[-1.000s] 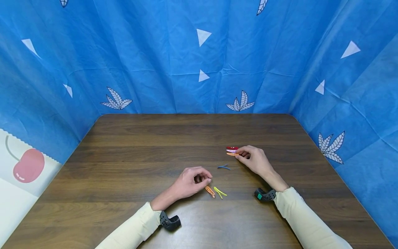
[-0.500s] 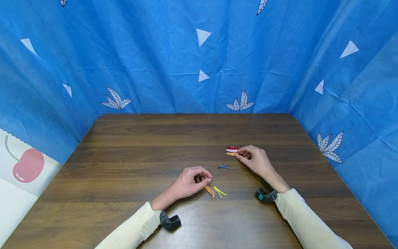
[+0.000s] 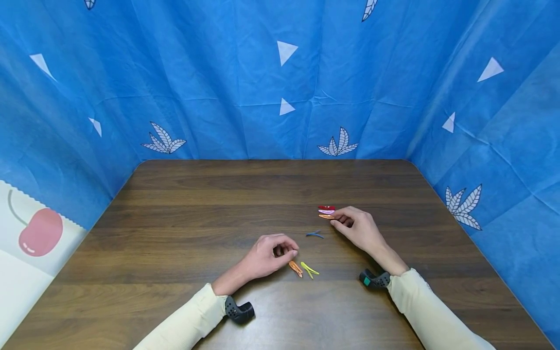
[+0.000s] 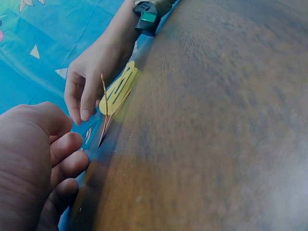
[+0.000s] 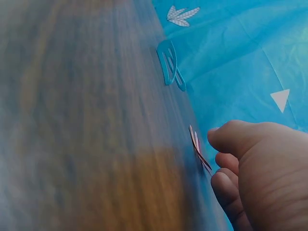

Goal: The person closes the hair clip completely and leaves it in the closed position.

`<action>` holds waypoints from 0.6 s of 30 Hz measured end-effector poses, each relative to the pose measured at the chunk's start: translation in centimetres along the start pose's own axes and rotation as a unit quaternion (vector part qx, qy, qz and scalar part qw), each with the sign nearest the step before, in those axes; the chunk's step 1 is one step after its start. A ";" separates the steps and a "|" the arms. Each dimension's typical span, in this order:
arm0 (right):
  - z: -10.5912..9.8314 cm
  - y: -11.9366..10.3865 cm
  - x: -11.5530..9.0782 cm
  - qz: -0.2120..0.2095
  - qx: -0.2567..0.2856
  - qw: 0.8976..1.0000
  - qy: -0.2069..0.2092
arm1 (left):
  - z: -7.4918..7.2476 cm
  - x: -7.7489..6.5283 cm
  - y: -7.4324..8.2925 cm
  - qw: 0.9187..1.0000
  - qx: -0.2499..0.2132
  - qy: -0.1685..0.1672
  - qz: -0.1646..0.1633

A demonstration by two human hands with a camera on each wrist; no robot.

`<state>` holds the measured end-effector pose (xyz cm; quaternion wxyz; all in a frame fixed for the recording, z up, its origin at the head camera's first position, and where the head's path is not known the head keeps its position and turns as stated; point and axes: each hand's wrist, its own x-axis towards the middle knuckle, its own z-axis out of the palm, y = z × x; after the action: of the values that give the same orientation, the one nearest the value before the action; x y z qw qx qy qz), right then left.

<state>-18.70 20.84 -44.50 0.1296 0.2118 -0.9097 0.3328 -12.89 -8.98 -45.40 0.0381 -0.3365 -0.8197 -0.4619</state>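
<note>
Three snap hair clips lie in a row right of the table's middle in the head view: a red hair clip [image 3: 326,207], a pinkish-purple hair clip [image 3: 325,212] and an orange hair clip [image 3: 325,217]. At the right end of this row is my right hand [image 3: 356,227], fingertips touching or very near the orange clip, thumb apart from the fingers. A blue hair clip [image 3: 314,234] stands splayed in front. My left hand [image 3: 269,255] rests on the table, loosely curled around nothing. Beside its fingertips are a second orange hair clip [image 3: 295,269] and a yellow hair clip [image 3: 309,270], both spread.
A brown wood-grain table [image 3: 197,194] bears everything. Blue patterned cloth [image 3: 245,73] hangs behind and at both sides of it. At the lower left hangs a pale cloth with a cherry print [image 3: 41,233]. Both wrists wear dark bands.
My right thumb has drawn slightly away from the orange clip in the row, widening the gap to the fingers. My left hand and the other clips stay where they were.
</note>
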 end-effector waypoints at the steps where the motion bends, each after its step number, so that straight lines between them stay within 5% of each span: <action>1: 0.0 0.0 0.0 -0.001 0.001 1.000 -0.001 | 0.0 0.0 0.0 1.000 0.001 0.000 0.000; 18: 1.1 -1.3 -0.9 -0.027 0.049 0.998 -0.042 | 0.0 0.0 0.1 1.000 0.007 0.005 0.006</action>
<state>-17.37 19.49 -44.95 0.0896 0.2566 -0.8907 0.3643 -12.85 -8.92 -45.38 0.0472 -0.3392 -0.8205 -0.4577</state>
